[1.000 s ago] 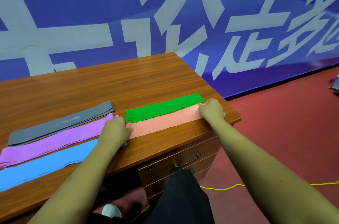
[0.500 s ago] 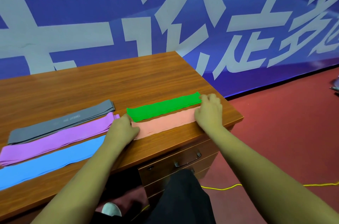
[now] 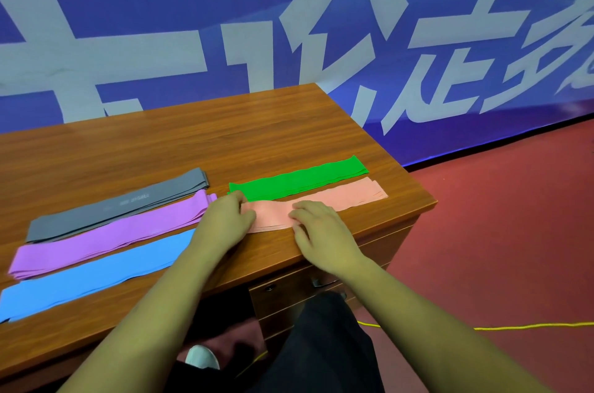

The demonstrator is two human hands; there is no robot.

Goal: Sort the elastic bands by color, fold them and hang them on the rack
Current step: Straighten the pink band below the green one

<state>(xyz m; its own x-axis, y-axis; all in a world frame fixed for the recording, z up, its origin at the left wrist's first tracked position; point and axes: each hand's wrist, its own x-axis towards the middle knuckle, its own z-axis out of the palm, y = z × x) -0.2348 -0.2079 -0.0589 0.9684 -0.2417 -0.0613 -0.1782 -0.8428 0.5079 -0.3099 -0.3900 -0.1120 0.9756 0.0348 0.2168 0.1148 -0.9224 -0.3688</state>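
Note:
Five folded elastic bands lie flat on a wooden desk [image 3: 225,141]: grey [image 3: 119,199], purple [image 3: 112,232] and blue [image 3: 96,270] on the left, green [image 3: 299,178] and salmon pink [image 3: 350,196] on the right. My left hand [image 3: 225,222] presses on the pink band's left end, fingers curled over it. My right hand [image 3: 321,232] lies on the middle of the pink band with its fingertips on the near edge. The pink band's right end lies free near the desk's right corner. No rack is in view.
The desk's right edge and near edge are close to the bands. A drawer front with a handle [image 3: 321,281] sits under the desk. A blue banner wall [image 3: 321,23] stands behind. Red floor with a yellow cord [image 3: 514,325] lies to the right.
My right hand has slid left from the pink band's right end to its middle. My left hand has shifted slightly right along the same band.

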